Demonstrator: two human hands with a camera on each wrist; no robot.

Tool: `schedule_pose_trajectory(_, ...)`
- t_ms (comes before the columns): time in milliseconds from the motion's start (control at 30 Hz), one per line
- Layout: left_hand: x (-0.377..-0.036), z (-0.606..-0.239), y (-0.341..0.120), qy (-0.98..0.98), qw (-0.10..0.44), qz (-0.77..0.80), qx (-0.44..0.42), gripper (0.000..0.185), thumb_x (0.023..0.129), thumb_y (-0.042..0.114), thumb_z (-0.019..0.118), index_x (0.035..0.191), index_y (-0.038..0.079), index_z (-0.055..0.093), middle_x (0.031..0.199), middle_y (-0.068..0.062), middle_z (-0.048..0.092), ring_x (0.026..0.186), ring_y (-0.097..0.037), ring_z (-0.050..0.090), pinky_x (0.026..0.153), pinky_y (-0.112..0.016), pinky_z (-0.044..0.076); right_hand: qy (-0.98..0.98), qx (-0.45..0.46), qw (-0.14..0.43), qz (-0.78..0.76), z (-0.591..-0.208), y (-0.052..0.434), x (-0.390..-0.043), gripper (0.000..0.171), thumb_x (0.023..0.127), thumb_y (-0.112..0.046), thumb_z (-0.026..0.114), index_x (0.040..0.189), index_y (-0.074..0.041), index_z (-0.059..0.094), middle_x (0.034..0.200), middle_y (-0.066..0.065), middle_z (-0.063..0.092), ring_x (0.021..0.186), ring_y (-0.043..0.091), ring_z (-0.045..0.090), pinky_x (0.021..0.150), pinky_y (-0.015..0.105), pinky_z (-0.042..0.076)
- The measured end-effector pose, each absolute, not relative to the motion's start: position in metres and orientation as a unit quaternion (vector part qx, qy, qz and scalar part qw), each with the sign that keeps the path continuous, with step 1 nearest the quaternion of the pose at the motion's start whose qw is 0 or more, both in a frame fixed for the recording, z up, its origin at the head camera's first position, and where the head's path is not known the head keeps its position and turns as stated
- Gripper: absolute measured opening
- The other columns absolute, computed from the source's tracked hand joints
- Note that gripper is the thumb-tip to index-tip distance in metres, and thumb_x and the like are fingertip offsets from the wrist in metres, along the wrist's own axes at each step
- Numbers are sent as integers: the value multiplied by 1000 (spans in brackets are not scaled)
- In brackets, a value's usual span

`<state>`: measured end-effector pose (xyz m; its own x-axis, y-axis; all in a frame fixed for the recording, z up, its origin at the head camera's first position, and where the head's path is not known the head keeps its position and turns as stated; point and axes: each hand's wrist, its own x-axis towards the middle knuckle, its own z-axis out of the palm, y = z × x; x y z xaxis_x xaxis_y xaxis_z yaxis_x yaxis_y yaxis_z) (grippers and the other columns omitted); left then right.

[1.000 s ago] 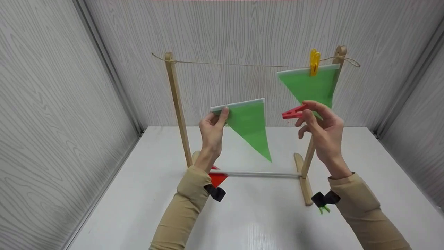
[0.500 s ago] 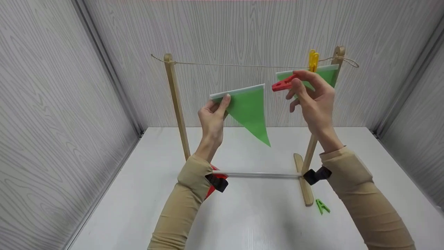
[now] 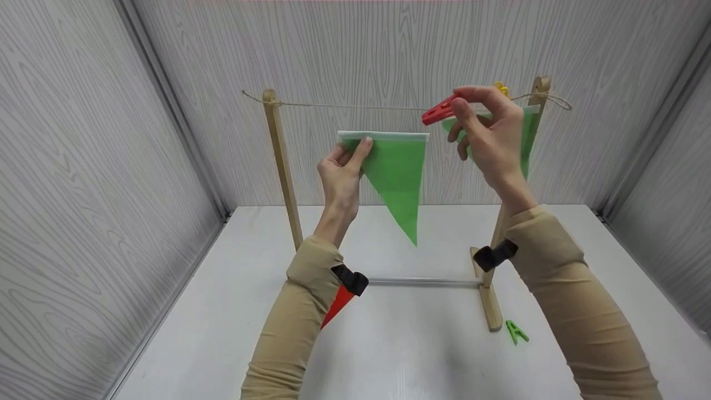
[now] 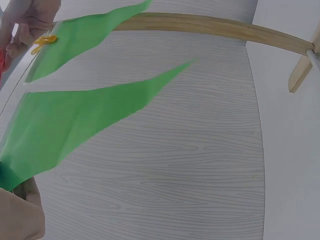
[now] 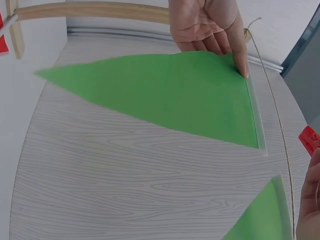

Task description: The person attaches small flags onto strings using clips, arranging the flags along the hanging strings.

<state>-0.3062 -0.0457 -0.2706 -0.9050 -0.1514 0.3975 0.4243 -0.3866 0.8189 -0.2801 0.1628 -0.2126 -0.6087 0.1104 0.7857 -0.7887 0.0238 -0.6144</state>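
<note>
My left hand pinches the upper left corner of a green triangular pennant, its white top edge roughly level and just below the string. In the right wrist view that pennant hangs apart from the string. Between thumb and forefinger, my right hand holds a red clothespin close to the string. Behind this hand, a second green pennant hangs from the string by a yellow clothespin, both partly hidden in the head view. The left wrist view shows the yellow clothespin more fully.
Two wooden posts, a left post and a right post, carry the string. A pale rod joins them low down. A red pennant lies partly under my left forearm. A green clothespin lies by the right foot.
Both hands have risen toward the string. The right hand, with the red clothespin, has also moved left. The held pennant has gone up and its top edge has turned from slanted to nearly level.
</note>
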Motion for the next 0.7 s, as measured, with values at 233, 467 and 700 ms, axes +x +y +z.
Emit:
schedule_pose_trajectory(233, -309, -263, -40, -526, 180, -820, -140, 28, 97, 8, 67, 120, -6, 64, 109, -13, 70, 104, -21, 70, 99, -31, 58, -645, 242, 325, 648, -196, 159, -284, 17, 95, -12, 70, 109, -2, 68, 92, 2, 70, 52, 10, 62, 36, 17, 37)
schedule_pose_trajectory(467, -310, -257, -33, -524, 172, -824, -133, 30, 97, 10, 67, 121, -7, 63, 117, -21, 69, 111, -25, 69, 99, -29, 57, -638, 235, 288, 675, -187, 155, -291, 13, 91, -11, 73, 102, -4, 69, 87, 4, 69, 45, 9, 53, 36, 16, 32)
schedule_pose_trajectory(700, -310, -252, -33, -524, 164, -825, -130, 33, 97, 11, 67, 124, -7, 62, 123, -23, 67, 119, -29, 67, 100, -27, 56, -662, 234, 319, 637, -182, 148, -297, 7, 93, -12, 71, 97, -6, 69, 86, 1, 63, 41, 3, 43, 39, 16, 33)
